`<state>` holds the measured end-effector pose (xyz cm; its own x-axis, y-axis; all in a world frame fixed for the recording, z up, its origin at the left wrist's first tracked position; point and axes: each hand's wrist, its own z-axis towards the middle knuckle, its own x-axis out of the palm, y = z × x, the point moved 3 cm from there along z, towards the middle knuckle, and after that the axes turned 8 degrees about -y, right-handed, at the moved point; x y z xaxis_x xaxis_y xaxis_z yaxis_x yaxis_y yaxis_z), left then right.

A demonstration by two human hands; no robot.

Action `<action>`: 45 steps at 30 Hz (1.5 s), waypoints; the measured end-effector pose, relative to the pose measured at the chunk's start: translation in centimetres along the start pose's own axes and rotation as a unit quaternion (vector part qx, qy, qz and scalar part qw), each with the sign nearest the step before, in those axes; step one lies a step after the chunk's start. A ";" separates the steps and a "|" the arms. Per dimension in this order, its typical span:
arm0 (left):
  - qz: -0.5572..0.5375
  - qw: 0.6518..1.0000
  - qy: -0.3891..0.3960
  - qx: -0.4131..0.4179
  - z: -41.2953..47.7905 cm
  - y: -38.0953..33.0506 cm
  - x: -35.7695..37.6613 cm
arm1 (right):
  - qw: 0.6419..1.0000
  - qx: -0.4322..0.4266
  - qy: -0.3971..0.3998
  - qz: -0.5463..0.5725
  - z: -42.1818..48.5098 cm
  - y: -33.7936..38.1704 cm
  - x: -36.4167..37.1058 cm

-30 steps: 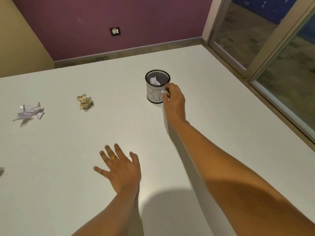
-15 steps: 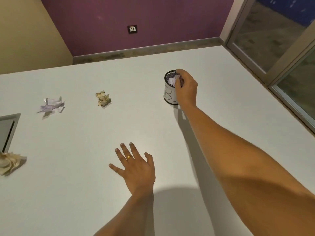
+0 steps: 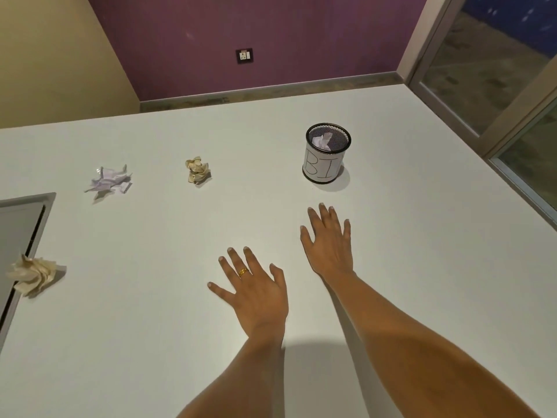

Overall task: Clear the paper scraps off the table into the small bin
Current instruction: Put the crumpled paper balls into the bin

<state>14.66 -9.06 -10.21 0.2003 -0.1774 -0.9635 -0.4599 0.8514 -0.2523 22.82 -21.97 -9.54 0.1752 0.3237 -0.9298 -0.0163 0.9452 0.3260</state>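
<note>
Left hand (image 3: 256, 292), right hand (image 3: 330, 245) spread empty over table (image 3: 422, 267) — bin (image 3: 322, 168) beyond, scraps (image 3: 197, 170) leftward.

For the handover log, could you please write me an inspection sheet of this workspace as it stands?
Surface: white table, no spills seen.
Job's things: small mesh bin upright, white scrap inside; tan ball, lilac scrap and larger tan ball lie on the table, left of the bin.
Clutter: nothing seen.
Hands: left hand and right hand open, holding nothing.
Cables: nothing seen.
Surroundings: grey panel at the table's left edge; wall socket; glass door at right.
</note>
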 end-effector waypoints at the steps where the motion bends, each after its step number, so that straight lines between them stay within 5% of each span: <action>1: -0.002 1.000 -0.001 -0.001 0.0 0.0 0.0 | 1.000 0.003 0.002 -0.005 0.0 0.1 0.0; 7: -0.013 1.000 -0.015 0.005 -0.1 0.3 0.2 | 1.000 0.000 -0.012 -0.022 -0.1 0.2 0.1; 15: -0.156 0.984 -0.088 0.020 8.0 0.0 -2.7 | 0.999 0.008 -0.025 -0.032 0.0 0.1 0.5; 22: -0.034 0.995 -0.054 0.075 19.5 0.3 -3.8 | 0.999 0.015 -0.039 -0.033 0.1 0.1 0.7; 30: -0.004 0.989 0.086 0.120 23.9 0.3 -2.3 | 0.998 0.018 -0.043 -0.040 0.0 0.1 0.7; 39: -0.078 0.983 -0.001 0.166 24.3 -2.7 -4.3 | 0.997 0.018 -0.053 -0.056 0.0 0.1 0.7; 45: -0.219 0.929 -0.044 0.296 22.4 -12.3 -8.4 | 0.996 0.019 -0.064 -0.063 0.1 0.2 0.6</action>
<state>38.00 -6.97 3.02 0.3372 -0.5521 -0.7626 0.2341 0.8337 -0.5001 23.00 -21.59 -10.07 0.2968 0.1926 -0.9353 0.0512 0.9748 0.2170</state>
